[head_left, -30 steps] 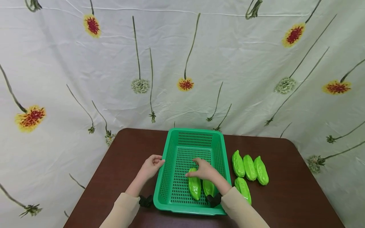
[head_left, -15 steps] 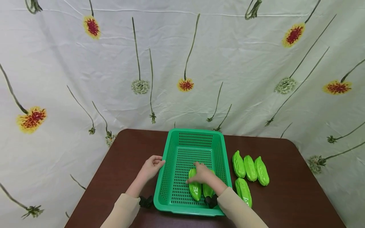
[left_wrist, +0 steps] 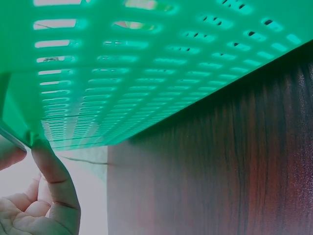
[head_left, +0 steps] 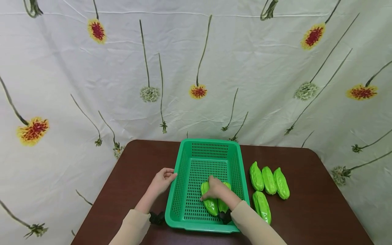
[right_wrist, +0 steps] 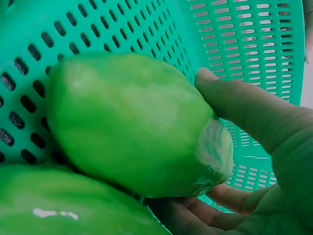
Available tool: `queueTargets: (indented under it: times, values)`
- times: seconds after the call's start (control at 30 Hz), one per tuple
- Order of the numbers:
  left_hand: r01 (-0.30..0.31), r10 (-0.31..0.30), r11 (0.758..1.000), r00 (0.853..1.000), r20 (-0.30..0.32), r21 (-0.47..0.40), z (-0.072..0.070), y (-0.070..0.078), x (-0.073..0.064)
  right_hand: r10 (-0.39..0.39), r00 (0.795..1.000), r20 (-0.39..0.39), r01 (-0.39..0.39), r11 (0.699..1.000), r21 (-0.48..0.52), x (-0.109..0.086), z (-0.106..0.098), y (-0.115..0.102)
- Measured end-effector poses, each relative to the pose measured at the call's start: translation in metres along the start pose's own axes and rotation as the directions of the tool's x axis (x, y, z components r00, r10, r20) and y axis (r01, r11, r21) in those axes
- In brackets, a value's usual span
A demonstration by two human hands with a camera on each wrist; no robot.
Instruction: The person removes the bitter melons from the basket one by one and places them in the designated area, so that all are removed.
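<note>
The green perforated plastic basket [head_left: 211, 141] stands on the table. My left hand [head_left: 162, 179] pinches its left rim between thumb and finger; in the left wrist view a bent finger [left_wrist: 57, 181] meets the rim. Inside the basket, my right hand [head_left: 216, 189] grips a glossy, ridged light-green vegetable, like a bitter melon [head_left: 210, 205]. In the right wrist view the thumb lies along one side of this bitter melon [right_wrist: 132, 122] and the fingers reach under the other. A second bitter melon [head_left: 223, 205] lies right beside it, partly hidden by my right hand.
Several more bitter melons [head_left: 269, 180] lie on the dark brown table [head_left: 309, 204], right of the basket. One of them [head_left: 261, 206] sits nearer the front, close to my right sleeve. A flowered white cloth [head_left: 260, 75] hangs behind the table.
My right hand has come down toward the front of the basket and closed on the left bitter melon, whose lower end has swung slightly right. The left hand stays at the rim.
</note>
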State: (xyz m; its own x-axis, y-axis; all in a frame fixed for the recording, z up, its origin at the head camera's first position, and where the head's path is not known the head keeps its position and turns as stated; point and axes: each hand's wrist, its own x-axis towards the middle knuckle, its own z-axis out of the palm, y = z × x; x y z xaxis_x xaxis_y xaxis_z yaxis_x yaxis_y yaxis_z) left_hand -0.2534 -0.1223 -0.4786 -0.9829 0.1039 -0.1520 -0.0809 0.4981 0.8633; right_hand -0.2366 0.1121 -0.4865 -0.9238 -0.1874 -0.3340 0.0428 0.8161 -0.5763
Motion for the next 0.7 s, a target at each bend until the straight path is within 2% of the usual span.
queueTargets:
  times: [0.17,0.4,0.7]
  values:
    - [-0.001,0.001,1.0,1.0,-0.005,0.003,0.0,0.0,0.0,0.003,1.0,0.011,-0.003,1.0,0.012,0.0,-0.002,0.001]
    - [0.006,-0.006,1.0,1.0,-0.011,0.002,0.003,-0.003,0.003,-0.021,1.0,0.021,0.018,0.993,0.12,-0.004,-0.011,-0.001]
    - [0.009,-0.009,1.0,1.0,-0.015,-0.001,0.003,-0.004,0.003,-0.054,0.998,-0.037,0.061,0.969,0.24,-0.007,-0.031,-0.001]
